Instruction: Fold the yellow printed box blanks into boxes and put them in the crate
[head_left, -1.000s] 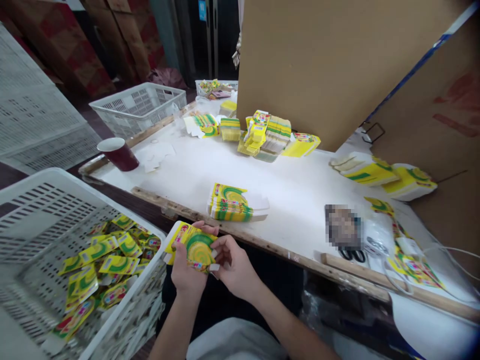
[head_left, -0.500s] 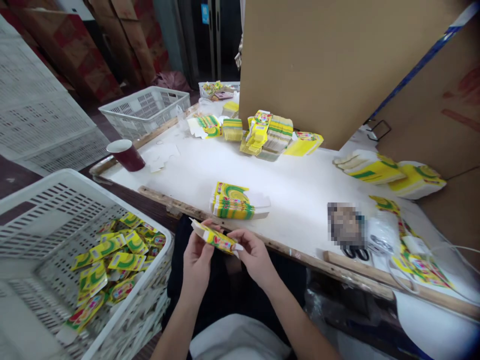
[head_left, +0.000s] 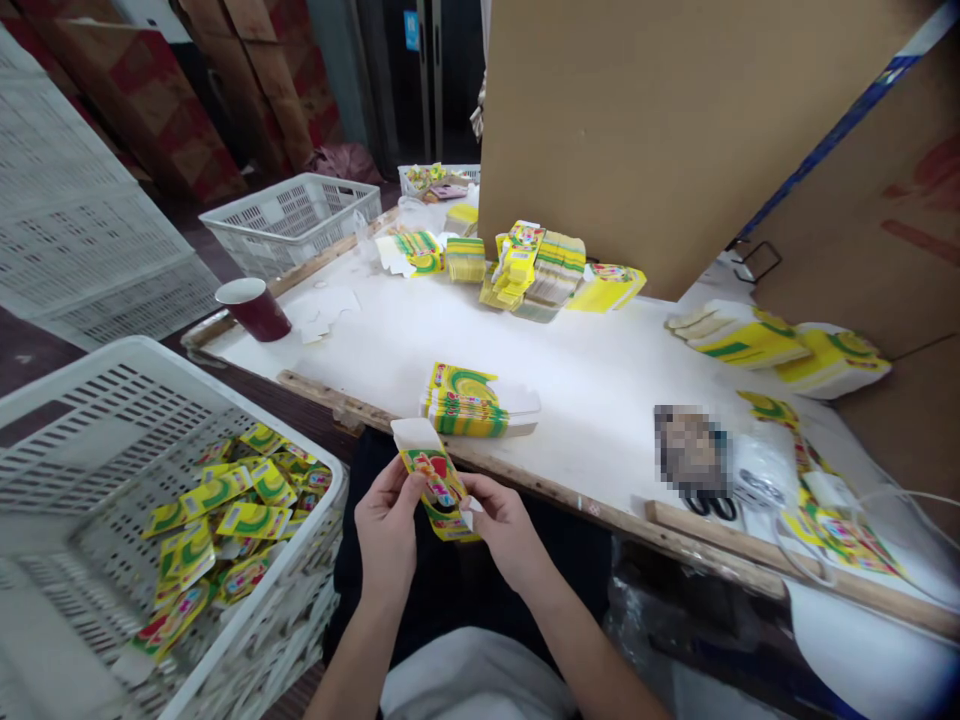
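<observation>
Both hands hold one small yellow, green and red printed carton (head_left: 436, 482) above my lap, at the near table edge. My left hand (head_left: 390, 515) grips its left side, thumb on the printed face. The carton's white top flap stands up at the far end. With thumb and fingers my right hand (head_left: 499, 520) pinches a small white flap at the carton's lower right. Just beyond the hands, a stack of flat cartons (head_left: 469, 402) lies on the white table (head_left: 592, 390). To the left, a white plastic crate (head_left: 300, 440) holds several similar yellow cartons.
A dark red cup (head_left: 255, 312) stands at the table's left edge near paper scraps (head_left: 322, 310). More carton stacks (head_left: 555, 270) lie before a large cardboard panel (head_left: 637, 130). At right are black-handled scissors (head_left: 712, 506), a wooden strip (head_left: 720, 535) and further cartons (head_left: 742, 335).
The carton has turned from lying sideways to a more upright tilt, its printed face now towards me. My right hand has shifted slightly down, still at the carton's end.
</observation>
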